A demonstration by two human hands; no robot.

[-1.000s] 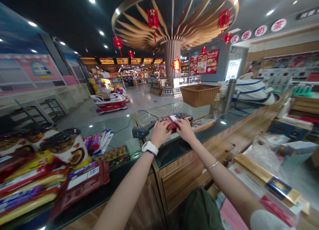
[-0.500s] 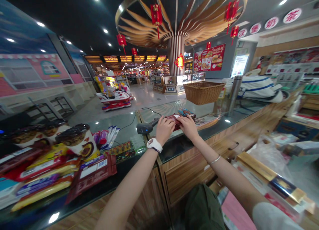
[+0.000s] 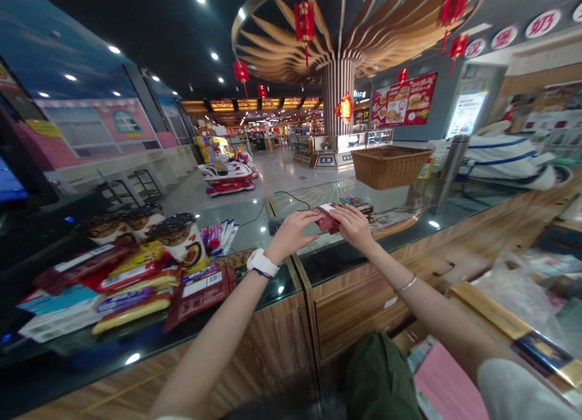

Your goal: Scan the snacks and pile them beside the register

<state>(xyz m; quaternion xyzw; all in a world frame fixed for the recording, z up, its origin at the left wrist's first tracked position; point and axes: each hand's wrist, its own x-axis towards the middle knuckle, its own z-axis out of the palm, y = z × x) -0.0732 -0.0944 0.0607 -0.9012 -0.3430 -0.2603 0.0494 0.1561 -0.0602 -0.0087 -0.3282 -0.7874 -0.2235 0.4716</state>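
A dark red-brown snack packet (image 3: 326, 219) with a white label is at the middle of the glass counter. My right hand (image 3: 354, 227) holds its right side, fingers bent over the top. At its left edge, my left hand (image 3: 293, 233) has its fingers stretched out and the thumb apart; the fingertips meet or nearly meet the packet. A black handheld scanner (image 3: 274, 225) lies partly hidden behind my left hand. Just beyond my right hand is a blue and dark packet (image 3: 354, 202).
Snack packets (image 3: 140, 290) and lidded cups (image 3: 179, 238) crowd the counter's left side, with slim sticks (image 3: 227, 237) beside them. A wicker basket (image 3: 391, 167) stands behind, near a metal post (image 3: 450, 171). Low at right are a plastic bag (image 3: 509, 283) and a gold box (image 3: 491, 314).
My left hand has shifted left and its thumb has spread away from the packet. My right hand stays on the packet. The view has turned left, bringing more of the counter's left side in.
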